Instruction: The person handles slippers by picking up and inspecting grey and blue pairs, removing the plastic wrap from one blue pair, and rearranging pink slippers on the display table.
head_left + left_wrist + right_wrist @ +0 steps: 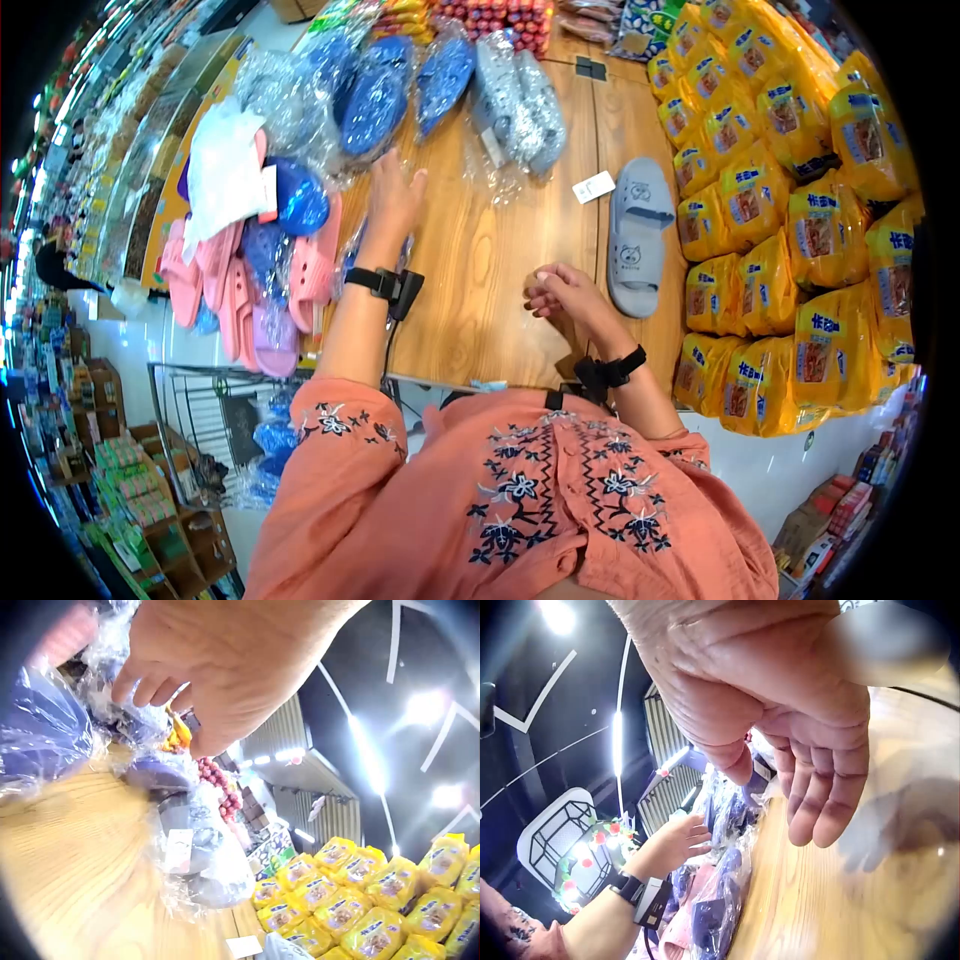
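Slippers (378,98), blue and bagged, near loose-fingered left hand (396,200), right hand (568,295) relaxed, empty, wire cart (240,420) in head view alone.

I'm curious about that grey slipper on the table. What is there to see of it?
The grey slipper looks like smooth plastic or foam, with rounded ends and dark cartoon animal faces, one towards each end. Lettering under the nearer face is too small to read surely. No wrapping shows on it. It lies lengthwise, pointing away from the person, on the wooden table, beside the yellow packs. A white tag sits close; whether they touch is unclear. The right hand is near but not holding it.
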A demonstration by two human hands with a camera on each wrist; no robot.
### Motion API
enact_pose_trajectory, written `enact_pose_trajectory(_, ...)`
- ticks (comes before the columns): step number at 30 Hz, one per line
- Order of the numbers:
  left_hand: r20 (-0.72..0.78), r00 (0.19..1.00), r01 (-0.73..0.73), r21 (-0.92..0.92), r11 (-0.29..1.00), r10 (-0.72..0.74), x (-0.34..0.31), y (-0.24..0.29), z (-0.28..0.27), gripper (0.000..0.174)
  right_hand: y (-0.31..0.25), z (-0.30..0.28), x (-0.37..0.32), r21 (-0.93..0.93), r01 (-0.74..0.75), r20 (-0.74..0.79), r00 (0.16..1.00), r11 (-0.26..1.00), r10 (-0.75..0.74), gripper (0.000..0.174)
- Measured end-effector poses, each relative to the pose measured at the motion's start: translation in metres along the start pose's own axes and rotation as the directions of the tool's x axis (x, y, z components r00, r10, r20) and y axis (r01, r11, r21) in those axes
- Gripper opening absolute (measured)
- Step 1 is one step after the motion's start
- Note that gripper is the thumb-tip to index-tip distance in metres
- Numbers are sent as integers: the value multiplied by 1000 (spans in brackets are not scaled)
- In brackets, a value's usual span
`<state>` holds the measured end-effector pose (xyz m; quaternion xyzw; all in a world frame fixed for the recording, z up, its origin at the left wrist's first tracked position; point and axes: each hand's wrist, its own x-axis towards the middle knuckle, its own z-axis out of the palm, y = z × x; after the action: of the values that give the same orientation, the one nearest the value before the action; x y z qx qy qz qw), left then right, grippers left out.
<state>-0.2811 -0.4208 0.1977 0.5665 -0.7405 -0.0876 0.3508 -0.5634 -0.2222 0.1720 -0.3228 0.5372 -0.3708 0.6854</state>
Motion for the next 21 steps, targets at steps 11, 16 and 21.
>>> enact_pose_trajectory(11,246,964,77,98,992,-100,130,4,71,79,-64,-37,43,-71,238,-307,919,969,-248,55)
enact_pose_trajectory(16,206,977,41,67,997,-54,145,-10,103,61,-95,-45,82,-240,287,-401,841,927,-364,76)
enact_pose_trajectory(21,250,962,63,182,981,-108,149,-5,113,49,-106,-63,136,-233,363,-406,807,902,-429,101)
